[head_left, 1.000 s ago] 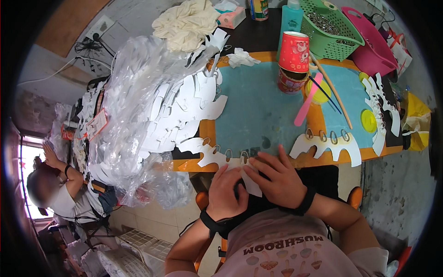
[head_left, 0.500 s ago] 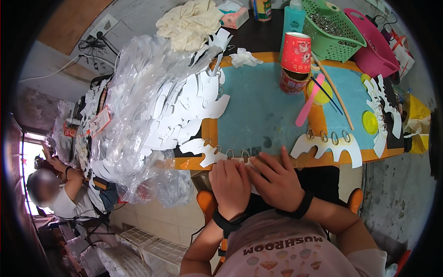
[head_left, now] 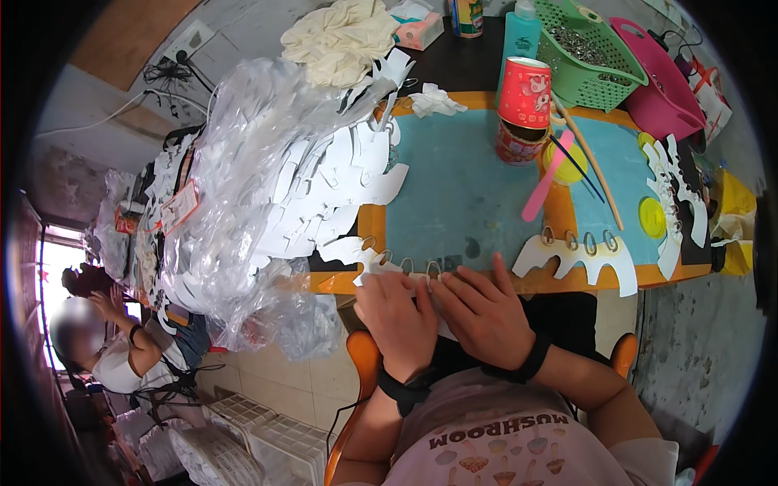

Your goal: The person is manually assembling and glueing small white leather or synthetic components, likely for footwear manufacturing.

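Note:
A white scalloped strip (head_left: 344, 250) with bent wire loops (head_left: 408, 265) along its upper side lies at the table's near edge. My left hand (head_left: 397, 317) is closed over the strip's lower side, fingers bent together and thumb mostly hidden. Close beside it, my right hand (head_left: 485, 314) holds the strip's right part near a loop, its little finger raised apart. Both hands cover much of the strip. To the right of my hands rests another scalloped strip (head_left: 577, 263), with several loops along its top.
Plastic wrapping (head_left: 235, 170) and a heap of white pieces (head_left: 332, 190) fill the left. Farther back stand a red cup (head_left: 524, 93), a green basket (head_left: 587, 61) with metal bits and a pink basket (head_left: 660, 89). A pink stick (head_left: 549, 178) lies mid-right. Another person (head_left: 138, 356) sits far left.
My left hand has shifted slightly left and up along the strip; my right hand has hardly moved. The other person's arm has shifted, and the whole view has tilted a little.

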Demonstrator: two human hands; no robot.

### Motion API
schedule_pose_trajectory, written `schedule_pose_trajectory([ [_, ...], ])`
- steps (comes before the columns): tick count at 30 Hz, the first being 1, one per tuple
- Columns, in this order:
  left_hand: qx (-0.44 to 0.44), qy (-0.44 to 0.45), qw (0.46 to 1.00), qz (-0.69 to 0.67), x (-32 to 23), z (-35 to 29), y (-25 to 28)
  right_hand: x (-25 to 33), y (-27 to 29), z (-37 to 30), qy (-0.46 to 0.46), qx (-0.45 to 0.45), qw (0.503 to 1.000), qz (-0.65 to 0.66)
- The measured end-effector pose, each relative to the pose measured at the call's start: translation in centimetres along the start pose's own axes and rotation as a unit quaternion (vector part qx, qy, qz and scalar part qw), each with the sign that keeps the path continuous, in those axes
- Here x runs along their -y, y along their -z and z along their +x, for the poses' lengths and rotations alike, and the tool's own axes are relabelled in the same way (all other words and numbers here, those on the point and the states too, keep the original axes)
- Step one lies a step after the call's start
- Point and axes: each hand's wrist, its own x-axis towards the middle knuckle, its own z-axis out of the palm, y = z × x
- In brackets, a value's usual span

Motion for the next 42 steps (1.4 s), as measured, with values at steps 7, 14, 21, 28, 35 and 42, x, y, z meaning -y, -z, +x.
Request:
schedule_pose_trajectory([
  [7,-0.015,0.050,0.998,-0.046,0.6,0.8,0.4,0.3,0.0,0.1,0.006,0.006,1.000,-0.021],
  [14,-0.076,-0.161,0.983,-0.047,2.7,-1.0,-1.6,0.3,0.1,-0.1,0.009,0.024,0.999,-0.035],
  [21,-0.013,-0.208,0.978,0.002,3.1,-1.2,-0.7,0.0,0.3,-0.3,0.007,0.032,0.999,-0.012],
  [28,0.038,-0.338,0.917,0.211,3.5,-2.5,0.4,-0.2,0.7,-0.7,0.029,0.054,0.997,-0.051],
  [35,0.079,-0.360,0.919,0.140,6.2,-1.8,0.7,-0.5,0.9,-0.5,0.050,0.047,0.994,-0.087],
  [42,0.079,-0.369,0.920,0.106,5.7,-1.1,1.1,-1.4,0.9,-0.2,-0.027,0.019,0.992,0.125],
])
